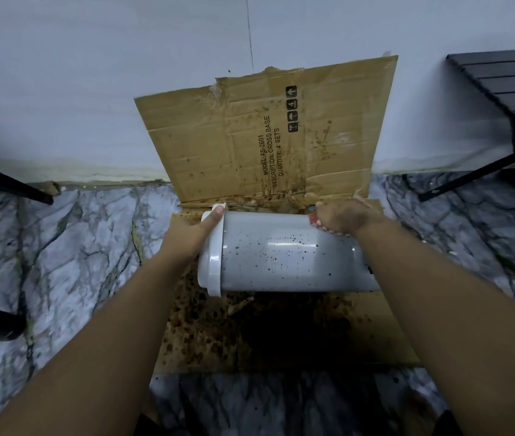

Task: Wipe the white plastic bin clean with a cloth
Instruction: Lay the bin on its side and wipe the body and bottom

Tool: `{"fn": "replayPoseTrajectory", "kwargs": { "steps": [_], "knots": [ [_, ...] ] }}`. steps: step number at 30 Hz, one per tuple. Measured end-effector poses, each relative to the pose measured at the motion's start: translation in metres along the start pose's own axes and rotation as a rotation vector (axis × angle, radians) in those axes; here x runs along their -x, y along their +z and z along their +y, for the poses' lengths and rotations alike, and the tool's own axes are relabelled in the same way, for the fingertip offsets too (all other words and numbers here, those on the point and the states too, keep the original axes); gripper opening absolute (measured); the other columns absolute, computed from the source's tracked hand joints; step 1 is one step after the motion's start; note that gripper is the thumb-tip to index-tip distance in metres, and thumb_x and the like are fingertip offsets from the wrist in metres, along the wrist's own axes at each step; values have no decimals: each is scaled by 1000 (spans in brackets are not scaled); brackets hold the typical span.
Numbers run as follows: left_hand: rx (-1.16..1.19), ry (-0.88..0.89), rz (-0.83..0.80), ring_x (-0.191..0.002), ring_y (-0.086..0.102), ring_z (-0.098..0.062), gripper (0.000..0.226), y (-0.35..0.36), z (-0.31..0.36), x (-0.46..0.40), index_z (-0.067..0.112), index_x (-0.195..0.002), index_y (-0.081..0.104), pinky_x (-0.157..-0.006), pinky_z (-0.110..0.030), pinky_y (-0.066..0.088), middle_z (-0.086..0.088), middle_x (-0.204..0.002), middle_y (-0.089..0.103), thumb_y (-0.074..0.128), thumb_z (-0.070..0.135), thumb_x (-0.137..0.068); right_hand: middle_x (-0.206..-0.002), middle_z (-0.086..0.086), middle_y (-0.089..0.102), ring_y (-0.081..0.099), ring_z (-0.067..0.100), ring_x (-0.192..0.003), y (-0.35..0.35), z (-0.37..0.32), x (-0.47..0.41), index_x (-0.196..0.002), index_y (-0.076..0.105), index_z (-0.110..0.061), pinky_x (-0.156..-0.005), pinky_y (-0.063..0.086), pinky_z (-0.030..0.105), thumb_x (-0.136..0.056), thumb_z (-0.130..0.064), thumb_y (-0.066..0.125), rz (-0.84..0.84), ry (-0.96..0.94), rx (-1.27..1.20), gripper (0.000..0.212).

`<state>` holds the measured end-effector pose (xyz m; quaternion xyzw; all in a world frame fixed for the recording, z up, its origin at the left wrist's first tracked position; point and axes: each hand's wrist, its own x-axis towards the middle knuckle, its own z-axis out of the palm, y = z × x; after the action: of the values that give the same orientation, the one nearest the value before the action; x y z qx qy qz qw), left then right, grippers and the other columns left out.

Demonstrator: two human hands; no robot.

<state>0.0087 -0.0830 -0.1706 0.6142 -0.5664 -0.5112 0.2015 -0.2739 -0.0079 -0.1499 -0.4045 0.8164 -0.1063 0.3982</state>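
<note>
Both hands grip bin (pixel 281 256); cloth (pixel 314 220) mostly hidden.

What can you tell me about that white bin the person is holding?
The white plastic bin looks smooth and glossy, roughly cylindrical, with a thicker white rim at its left end. It is held on its side above stained cardboard. Dark specks dot its wall. The left hand grips the rim, thumb over the edge; the right hand presses a reddish cloth against the far end.

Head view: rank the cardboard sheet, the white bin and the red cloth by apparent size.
1. cardboard sheet, largest, running up the wall and across the floor.
2. white bin, held on its side.
3. red cloth, smallest, mostly hidden under the right hand.
</note>
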Motion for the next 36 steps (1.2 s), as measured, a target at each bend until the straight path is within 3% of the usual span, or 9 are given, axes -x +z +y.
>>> {"fn": "replayPoseTrajectory", "kwargs": {
  "steps": [2,6,10,15,21,24,27,32,36],
  "knots": [
    [-26,23,-8,-73,68,-30,86,0,0,1,6,-81,63,-69,-41,56,-17,-84,65,64,90,-60,-79,-2,61,56,5,-67,17,-11,0,-88,62,-17,-83,55,29,-108,-29,27,66,-78,16,43],
    [-9,24,8,-72,71,-25,82,1,2,3,-1,-84,69,-71,-42,60,-17,-87,72,65,80,-71,-68,-2,63,61,17,-63,59,-21,5,-78,61,-20,-90,52,43,-101,-52,4,404,-354,447,69],
    [-30,39,19,-84,73,-34,87,1,2,-1,5,-87,68,-76,-49,61,-25,-98,71,64,88,-63,-109,1,64,57,24,-100,91,-16,17,-119,59,-23,-99,39,45,-100,-47,25,683,-476,470,46],
    [-19,23,27,-82,73,-27,87,0,9,-6,11,-81,65,-73,-42,59,-11,-84,71,64,93,-54,-155,8,35,26,32,-145,107,9,24,-153,27,-20,-120,13,53,-98,-48,29,674,-494,482,61],
    [109,-69,-28,-96,70,-22,103,0,26,-15,20,-115,67,-83,-42,59,2,-109,71,70,94,-44,-164,16,10,-2,35,-152,101,21,20,-156,19,-24,-122,-1,54,-94,-57,31,689,-448,457,71],
    [115,-49,-58,-98,67,-22,82,0,22,-15,17,-121,66,-82,-42,58,1,-113,69,71,79,-68,-164,16,12,-2,36,-152,86,17,6,-157,18,-27,-122,-1,54,-93,-63,27,672,-438,448,74],
    [121,-13,-68,-104,69,-26,95,3,8,-18,21,-126,65,-93,-53,56,0,-119,71,68,87,-57,-164,14,15,3,35,-152,71,23,-5,-157,15,-30,-123,1,53,-92,-64,22,645,-445,482,74],
    [166,-16,-55,-103,69,-25,98,12,14,-21,21,-130,62,-92,-52,56,1,-121,70,64,85,-56,-164,12,18,7,36,-152,62,22,-14,-157,15,-28,-123,3,53,-94,-61,21,633,-446,515,72],
    [176,-49,-66,-100,69,-25,68,14,19,-30,13,-131,62,-84,-44,58,-4,-121,70,69,62,-83,-165,9,17,6,33,-152,52,20,-20,-157,15,-27,-123,4,51,-92,-62,13,585,-452,523,74]
  ]
}}
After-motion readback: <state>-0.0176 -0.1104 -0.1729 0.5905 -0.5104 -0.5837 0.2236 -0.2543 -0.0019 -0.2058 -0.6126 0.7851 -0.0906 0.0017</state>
